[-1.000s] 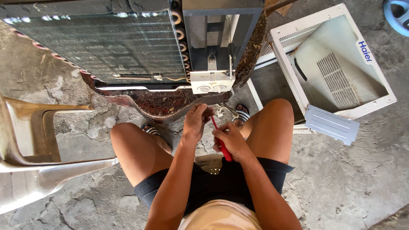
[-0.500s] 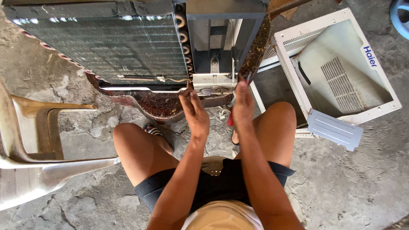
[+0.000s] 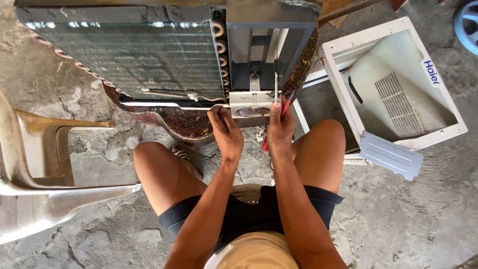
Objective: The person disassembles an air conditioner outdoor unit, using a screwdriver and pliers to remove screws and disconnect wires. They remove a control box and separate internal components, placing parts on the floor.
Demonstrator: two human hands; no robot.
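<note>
Both hands reach away from the seated person toward the near edge of a stripped air-conditioner chassis [image 3: 164, 65] that lies on the concrete floor [image 3: 408, 219]. The right hand [image 3: 280, 127] is closed around a red-handled tool [image 3: 266, 143]; its red grip shows below the palm and beside the thumb, and the tip is hidden, so the kind of tool cannot be told. That hand's fingertips touch the small white control plate [image 3: 249, 105] fixed at the chassis's near edge, just under a thin upright metal strip [image 3: 276, 82]. The left hand [image 3: 226, 130] is curled, knuckles up, with its fingers bent onto the rusty base pan [image 3: 184, 123] just left of the plate; whether it grips anything cannot be told.

The plate lies straight ahead of both hands, on the far side of the knees, its long axis running left to right. The right hand is already on it; the left sits just beside its left end. Behind the plate stand the dark fan housing [image 3: 269, 45] and, to the left, the finned coil [image 3: 129, 55].

A white plastic casing [image 3: 348, 79] lies to the right, a grey louvred flap [image 3: 391, 155] near it. A plastic chair [image 3: 45, 164] stands at the left.
</note>
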